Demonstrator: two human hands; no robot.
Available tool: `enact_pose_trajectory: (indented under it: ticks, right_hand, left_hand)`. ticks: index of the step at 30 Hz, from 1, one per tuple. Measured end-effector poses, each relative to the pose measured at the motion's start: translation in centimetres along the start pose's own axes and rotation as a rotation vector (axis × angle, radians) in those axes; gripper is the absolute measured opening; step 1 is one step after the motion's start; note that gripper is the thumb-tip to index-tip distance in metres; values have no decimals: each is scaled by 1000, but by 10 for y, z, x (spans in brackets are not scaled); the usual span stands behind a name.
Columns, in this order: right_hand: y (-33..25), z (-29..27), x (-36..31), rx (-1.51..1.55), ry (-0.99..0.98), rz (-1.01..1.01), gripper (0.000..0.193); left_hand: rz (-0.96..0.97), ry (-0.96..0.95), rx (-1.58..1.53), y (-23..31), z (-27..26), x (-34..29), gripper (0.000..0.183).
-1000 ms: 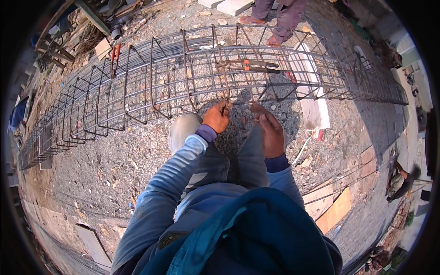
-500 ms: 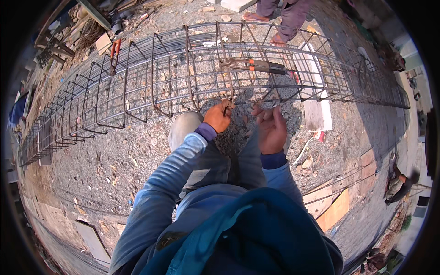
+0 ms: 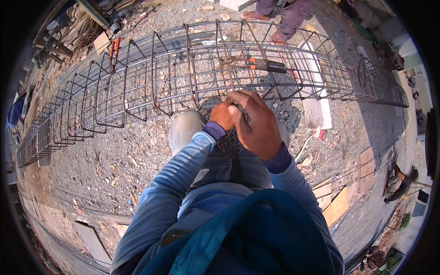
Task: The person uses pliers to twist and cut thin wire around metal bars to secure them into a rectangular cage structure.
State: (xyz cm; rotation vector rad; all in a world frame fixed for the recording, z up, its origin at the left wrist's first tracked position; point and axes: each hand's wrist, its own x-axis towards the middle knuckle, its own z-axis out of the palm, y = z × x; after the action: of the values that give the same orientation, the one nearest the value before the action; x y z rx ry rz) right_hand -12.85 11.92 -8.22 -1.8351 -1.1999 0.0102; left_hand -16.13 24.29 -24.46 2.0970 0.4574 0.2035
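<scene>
- Over the near long side of the cage, between the knees, the right hand (image 3: pixel 256 121) is bent at the wrist, back up, its fingers curled over and its thumb drawn in toward them; whether it grips anything cannot be told.
- Just beside it, the left hand (image 3: pixel 222 114) points inward with bent fingers, its fingertips covered by the right hand; what it holds, if anything, is hidden too.
- Both forearms slant in from below in light blue sleeves (image 3: pixel 172 160) with dark cuffs, the left one stretched longer across the view; the right one is partly covered by a teal cloth (image 3: pixel 261 224) that also blocks much of the lap.
- Right in front of the hands, the rebar cage (image 3: pixel 190 64) lies crosswise on the gravel ground (image 3: pixel 114 160); the spot where the fingers meet its near bar is masked, and its far ends shrink into a tangle hard to read.
- On the cage, beyond the hands, rests a tool with black-and-orange handles (image 3: pixel 263 65); farther left, a red-handled tool (image 3: pixel 113 57) leans at the far side.
- Under the right part of the cage, a pale board (image 3: pixel 316 112) shows between bars.
- Past the cage stands a barefoot person in purple trousers (image 3: pixel 293 18), cut off above the legs.
- Near the right rim, another person (image 3: pixel 401 183) appears small and indistinct.
</scene>
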Motion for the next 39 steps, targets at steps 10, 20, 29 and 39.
enact_pose_trajectory:
  ticks: [10, 20, 29, 39]
  right_hand:
    - [109, 44, 34, -536, -192, 364, 13]
    - [128, 50, 43, -368, -219, 515, 24]
    - [167, 43, 36, 773, -158, 1141, 15]
    - [138, 53, 37, -227, -118, 499, 15]
  left_hand:
    - [-135, 46, -188, -18, 18, 13, 23]
    - [-108, 257, -306, -19, 51, 16, 38]
    - [-435, 209, -1167, -2, 72, 40, 17]
    - [-115, 240, -202, 14, 37, 14, 19]
